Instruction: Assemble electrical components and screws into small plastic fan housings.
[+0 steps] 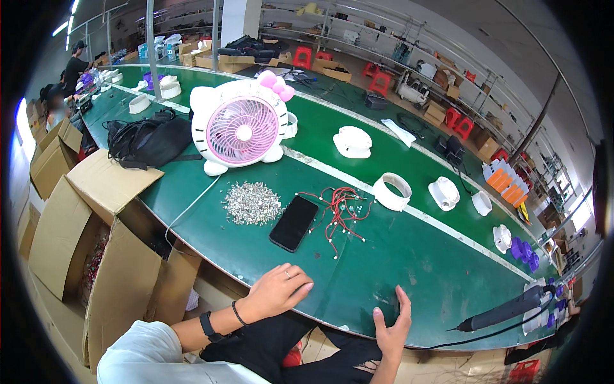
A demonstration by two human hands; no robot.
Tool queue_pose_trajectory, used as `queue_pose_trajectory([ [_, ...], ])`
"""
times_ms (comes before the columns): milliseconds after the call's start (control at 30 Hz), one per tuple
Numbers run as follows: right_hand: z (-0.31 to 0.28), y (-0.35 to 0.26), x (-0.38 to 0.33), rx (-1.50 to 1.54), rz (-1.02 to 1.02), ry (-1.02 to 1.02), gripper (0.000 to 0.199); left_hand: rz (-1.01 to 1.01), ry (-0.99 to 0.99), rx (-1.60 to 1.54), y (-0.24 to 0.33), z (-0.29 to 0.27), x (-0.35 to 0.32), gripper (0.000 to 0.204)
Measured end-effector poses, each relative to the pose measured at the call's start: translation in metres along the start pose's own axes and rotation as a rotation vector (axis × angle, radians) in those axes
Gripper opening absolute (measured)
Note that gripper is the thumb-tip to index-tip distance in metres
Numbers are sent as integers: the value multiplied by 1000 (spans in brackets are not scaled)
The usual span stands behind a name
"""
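Note:
My left hand [281, 292] hovers at the near edge of the green workbench, its fingers curled together and nothing seen in them. A ring and a dark wristband are on that arm. My right hand [394, 325] is open at the bench edge, thumb and fingers apart, holding nothing. Beyond my left hand lies a black smartphone [294, 223]. Left of the phone is a heap of small silvery metal parts [252, 203]; to its right is a tangle of red wires [343, 207] with white connectors. Behind them stands a white and pink cat-shaped fan [244, 131].
A corded electric screwdriver [502, 310] hangs at the right. White plastic housings [352, 142] and a white ring [392, 191] sit along the green belt. Open cardboard boxes [125, 275] crowd the left, beside a black bag [150, 139]. Other people [75, 67] are at the far left.

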State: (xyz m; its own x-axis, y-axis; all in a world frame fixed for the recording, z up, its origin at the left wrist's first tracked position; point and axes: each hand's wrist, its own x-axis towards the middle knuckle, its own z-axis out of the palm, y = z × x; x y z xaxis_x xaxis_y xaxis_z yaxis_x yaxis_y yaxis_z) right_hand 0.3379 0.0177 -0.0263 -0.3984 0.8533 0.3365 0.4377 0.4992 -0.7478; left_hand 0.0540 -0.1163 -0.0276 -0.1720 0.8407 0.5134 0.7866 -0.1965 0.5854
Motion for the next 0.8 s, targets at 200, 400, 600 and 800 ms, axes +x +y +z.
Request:
queue_pose_trajectory([
  [200,7,-2,3,-183,-56,-15,60,9,40,52,-3,1,-3,11],
  [400,39,-53,45,232,160,-146,40,32,15,85,-7,1,-1,10],
  [600,85,-39,191,774,466,59,38,7,2,104,-7,-6,-4,9],
  [800,95,45,276,779,502,83,61,60,3,50,-8,-1,-9,11],
])
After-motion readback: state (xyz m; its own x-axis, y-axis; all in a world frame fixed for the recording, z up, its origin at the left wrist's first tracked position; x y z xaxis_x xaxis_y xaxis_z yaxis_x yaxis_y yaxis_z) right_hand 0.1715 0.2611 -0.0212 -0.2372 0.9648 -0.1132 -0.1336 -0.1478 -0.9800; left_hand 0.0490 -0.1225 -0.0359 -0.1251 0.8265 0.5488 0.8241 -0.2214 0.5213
